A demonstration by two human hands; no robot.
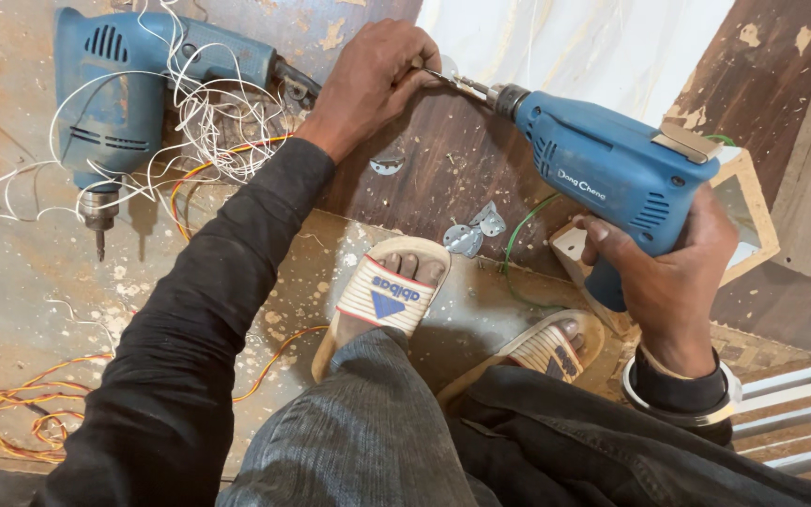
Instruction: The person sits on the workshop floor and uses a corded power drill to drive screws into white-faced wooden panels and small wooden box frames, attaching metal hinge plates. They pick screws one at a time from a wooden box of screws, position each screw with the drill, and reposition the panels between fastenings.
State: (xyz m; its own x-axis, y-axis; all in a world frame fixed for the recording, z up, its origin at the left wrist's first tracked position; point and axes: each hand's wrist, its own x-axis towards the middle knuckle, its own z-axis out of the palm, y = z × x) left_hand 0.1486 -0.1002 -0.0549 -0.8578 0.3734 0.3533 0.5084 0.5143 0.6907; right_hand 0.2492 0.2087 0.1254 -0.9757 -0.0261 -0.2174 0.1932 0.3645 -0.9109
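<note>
Right hand: we clamp fingers round the blue drill grip.
Left hand: fingers closed on its bit.

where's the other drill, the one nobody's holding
In the head view, the second blue drill lies at the upper left on the dusty floor, tangled in white wire, just left of the left hand.

Drill: blue plastic body, slight sheen; metal chuck and bit. Second drill: duller blue plastic, dusty. Board: dark wood, scuffed, finish flaking. Floor: rough, paint-spattered. Wire: white plastic sheath. Sleeve: matt black cloth.
</note>
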